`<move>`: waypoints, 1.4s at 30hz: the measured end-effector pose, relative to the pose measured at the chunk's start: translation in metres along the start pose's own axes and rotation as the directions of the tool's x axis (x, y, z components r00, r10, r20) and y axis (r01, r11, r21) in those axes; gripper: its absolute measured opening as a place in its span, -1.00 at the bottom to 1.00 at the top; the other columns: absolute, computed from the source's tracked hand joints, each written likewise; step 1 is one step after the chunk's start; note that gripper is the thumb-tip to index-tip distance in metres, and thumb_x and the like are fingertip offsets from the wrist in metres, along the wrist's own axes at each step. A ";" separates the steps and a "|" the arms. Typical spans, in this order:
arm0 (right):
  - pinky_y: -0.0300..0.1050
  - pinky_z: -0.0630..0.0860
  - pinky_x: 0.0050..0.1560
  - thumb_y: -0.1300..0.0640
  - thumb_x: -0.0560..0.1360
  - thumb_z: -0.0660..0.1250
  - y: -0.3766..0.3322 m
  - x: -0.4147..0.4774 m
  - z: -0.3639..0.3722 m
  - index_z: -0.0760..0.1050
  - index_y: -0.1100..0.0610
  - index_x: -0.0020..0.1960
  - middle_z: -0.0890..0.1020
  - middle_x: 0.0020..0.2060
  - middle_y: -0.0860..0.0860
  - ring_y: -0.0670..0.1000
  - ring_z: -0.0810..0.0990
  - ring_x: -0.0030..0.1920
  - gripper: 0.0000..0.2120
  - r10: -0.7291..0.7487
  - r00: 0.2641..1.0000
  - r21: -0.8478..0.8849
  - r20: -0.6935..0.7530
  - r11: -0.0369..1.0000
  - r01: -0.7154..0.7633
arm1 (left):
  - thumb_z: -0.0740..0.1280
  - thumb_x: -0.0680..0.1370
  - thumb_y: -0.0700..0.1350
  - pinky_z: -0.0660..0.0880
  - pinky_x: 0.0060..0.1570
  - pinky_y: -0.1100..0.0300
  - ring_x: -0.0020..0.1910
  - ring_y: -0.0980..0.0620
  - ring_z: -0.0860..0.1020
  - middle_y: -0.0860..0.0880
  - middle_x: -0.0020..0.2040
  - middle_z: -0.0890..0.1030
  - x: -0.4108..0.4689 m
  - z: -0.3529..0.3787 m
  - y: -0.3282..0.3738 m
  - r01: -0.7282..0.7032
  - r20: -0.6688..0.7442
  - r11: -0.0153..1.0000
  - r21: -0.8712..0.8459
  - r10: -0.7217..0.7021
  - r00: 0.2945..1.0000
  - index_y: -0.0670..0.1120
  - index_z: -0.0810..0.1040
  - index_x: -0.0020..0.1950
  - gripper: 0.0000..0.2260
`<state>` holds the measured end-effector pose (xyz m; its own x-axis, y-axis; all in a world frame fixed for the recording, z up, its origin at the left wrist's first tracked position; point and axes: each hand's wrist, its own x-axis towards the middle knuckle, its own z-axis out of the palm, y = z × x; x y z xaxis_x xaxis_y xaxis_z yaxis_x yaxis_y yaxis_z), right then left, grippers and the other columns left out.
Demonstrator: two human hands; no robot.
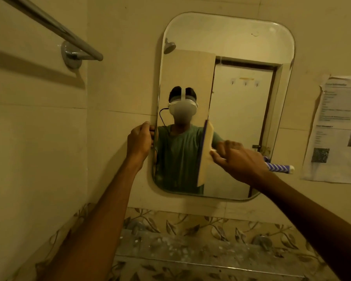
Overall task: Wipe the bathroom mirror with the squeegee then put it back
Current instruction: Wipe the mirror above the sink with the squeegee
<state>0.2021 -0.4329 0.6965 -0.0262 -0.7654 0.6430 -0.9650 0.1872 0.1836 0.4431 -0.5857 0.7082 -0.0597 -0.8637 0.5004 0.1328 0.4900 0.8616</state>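
A rounded wall mirror (241, 43) hangs straight ahead. My right hand (239, 161) grips the squeegee (206, 155) by its handle. The pale head with a blue blade edge stands upright against the glass near the mirror's middle. The blue-and-white striped handle end (280, 168) sticks out to the right past my hand. My left hand (140, 139) is closed around the mirror's left edge at mid height. The glass reflects a person in a green shirt wearing a headset.
A chrome towel bar (55, 29) juts from the left wall at upper left. A printed paper sheet (336, 130) is stuck on the wall right of the mirror. A glass shelf (190, 248) on leaf-patterned tiles runs below the mirror.
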 end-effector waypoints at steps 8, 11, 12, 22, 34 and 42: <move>-0.31 0.16 -0.52 -0.43 0.52 -0.15 0.031 -0.027 0.008 0.12 -0.15 -0.35 0.18 -0.45 -0.25 -0.27 0.21 -0.48 -0.55 0.079 0.990 -0.111 -0.117 0.990 -0.092 | 0.10 0.64 -0.02 0.56 -0.14 0.06 -0.21 -0.01 0.59 -0.03 -0.23 0.65 0.006 -0.008 -0.006 -0.019 0.101 0.999 -0.035 0.022 0.995 -0.02 0.60 -0.13 -0.68; -0.37 0.08 -0.55 -0.39 0.54 -0.04 0.032 -0.031 0.008 0.13 -0.09 -0.52 0.15 -0.62 -0.21 -0.24 0.17 -0.64 -0.43 0.102 0.980 -0.129 -0.170 0.984 -0.125 | 0.09 0.66 0.03 0.55 -0.09 0.07 -0.15 -0.04 0.58 -0.08 -0.12 0.64 0.008 -0.018 0.000 0.026 0.207 0.998 -0.057 -0.014 0.978 -0.11 0.60 0.03 -0.66; -0.37 0.08 -0.56 -0.36 0.54 0.01 0.030 -0.034 0.007 0.16 -0.05 -0.57 0.16 -0.66 -0.19 -0.23 0.17 -0.67 -0.39 0.112 0.979 -0.136 -0.173 0.981 -0.137 | 0.10 0.66 0.05 0.55 -0.07 0.06 -0.12 -0.04 0.58 -0.09 -0.10 0.64 0.008 -0.022 0.002 0.032 0.243 0.998 -0.049 -0.019 0.970 -0.12 0.59 0.05 -0.66; -0.21 0.45 -0.42 -0.42 0.52 -0.16 -0.069 0.057 -0.029 0.47 0.02 -0.12 0.53 -0.27 -0.06 -0.10 0.51 -0.37 -0.37 -0.058 0.989 -0.002 -0.138 0.998 0.058 | 0.08 0.63 0.11 0.53 0.09 -0.11 -0.10 -0.12 0.55 -0.21 -0.08 0.61 0.037 0.001 0.082 -0.102 0.148 0.993 -0.057 0.109 0.983 -0.18 0.57 0.03 -0.57; -0.20 0.33 -0.40 -0.46 0.48 -0.16 -0.010 0.057 -0.039 0.46 -0.05 -0.07 0.56 -0.30 -0.08 -0.09 0.53 -0.35 -0.39 -0.019 0.999 0.015 -0.046 1.000 0.020 | 0.12 0.59 0.16 0.46 -0.11 0.07 -0.26 0.00 0.51 -0.08 -0.22 0.58 0.047 0.014 0.072 -0.033 0.031 0.994 -0.107 0.037 0.999 -0.11 0.57 -0.13 -0.59; -0.23 0.39 -0.48 -0.51 0.42 -0.21 0.046 0.017 -0.043 0.28 -0.16 -0.27 0.44 -0.44 -0.23 -0.20 0.47 -0.43 -0.49 0.021 0.991 -0.031 -0.129 0.999 -0.025 | 0.13 0.57 0.09 0.47 -0.12 0.07 -0.22 -0.03 0.53 -0.11 -0.19 0.60 0.047 0.016 0.072 -0.058 0.012 0.994 -0.091 0.060 0.998 -0.11 0.57 -0.15 -0.64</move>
<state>0.1683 -0.4109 0.7474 -0.0125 -0.6753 0.7374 -0.9556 0.2253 0.1901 0.4338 -0.5892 0.7953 -0.0635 -0.8315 0.5518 0.2258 0.5266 0.8196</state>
